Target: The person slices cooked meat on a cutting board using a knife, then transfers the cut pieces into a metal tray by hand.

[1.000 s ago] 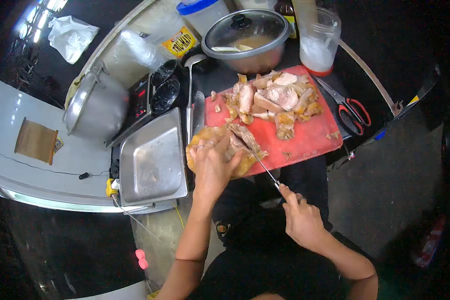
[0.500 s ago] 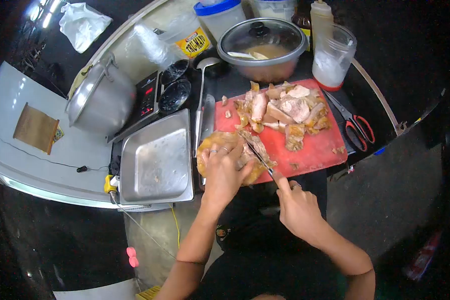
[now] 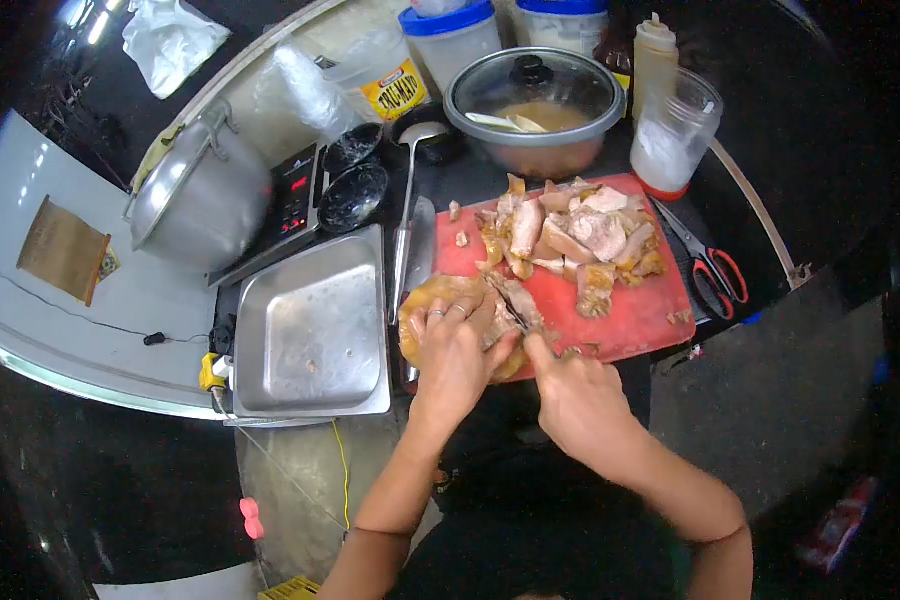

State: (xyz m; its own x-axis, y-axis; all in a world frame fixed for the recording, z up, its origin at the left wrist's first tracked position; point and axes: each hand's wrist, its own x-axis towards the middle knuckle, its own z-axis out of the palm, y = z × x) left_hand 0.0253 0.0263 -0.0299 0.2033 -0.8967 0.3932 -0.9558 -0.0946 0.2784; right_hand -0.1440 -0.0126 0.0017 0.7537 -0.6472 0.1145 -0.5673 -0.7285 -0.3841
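A large piece of cooked meat [image 3: 421, 302] with yellow-brown skin lies on the near left part of the red cutting board [image 3: 625, 325]. My left hand [image 3: 454, 358] presses down on it with curled fingers, gripping it in place. In my closed right hand [image 3: 585, 408] is a knife [image 3: 515, 314], its dark blade sunk into the meat just right of my left fingers. The handle is mostly hidden by my right hand. Chunks of cut meat [image 3: 595, 235] are heaped on the far part of the board.
Left of the board sit a steel tray [image 3: 315, 345] and a long ladle [image 3: 404, 225]. Red-handled scissors [image 3: 715, 275] lie at the right. Behind are a lidded pot [image 3: 535, 125], a plastic container [image 3: 665, 145] and a squeeze bottle [image 3: 654, 65]. A large metal pot [image 3: 205, 195] stands far left.
My right hand has moved slightly left and toward the meat, and the blade now sits deeper in it. My left hand keeps its hold. The whole view has shifted a little.
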